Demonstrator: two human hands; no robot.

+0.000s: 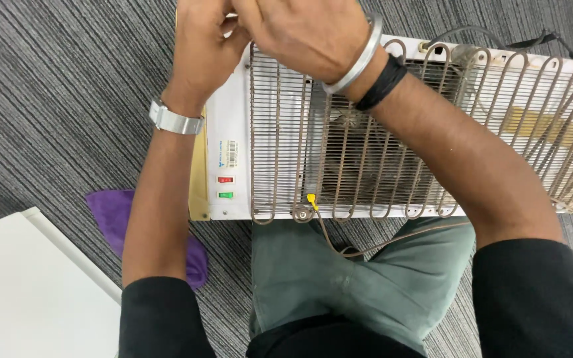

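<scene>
2 hands (200, 46), 1 appliance (233, 132), 1 purple cloth (111, 212), 2 switches (225, 179).

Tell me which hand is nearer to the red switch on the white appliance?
Left. The left hand is above the red switch, near the appliance's top edge; the right hand is farther right, over the wire grille.

Under you lies a grey striped carpet (54, 79). By your left elbow you have a purple cloth (111, 215) on that carpet, partly hidden by your arm. A white flat board (24, 292) fills the lower left corner, just beside the cloth.
</scene>
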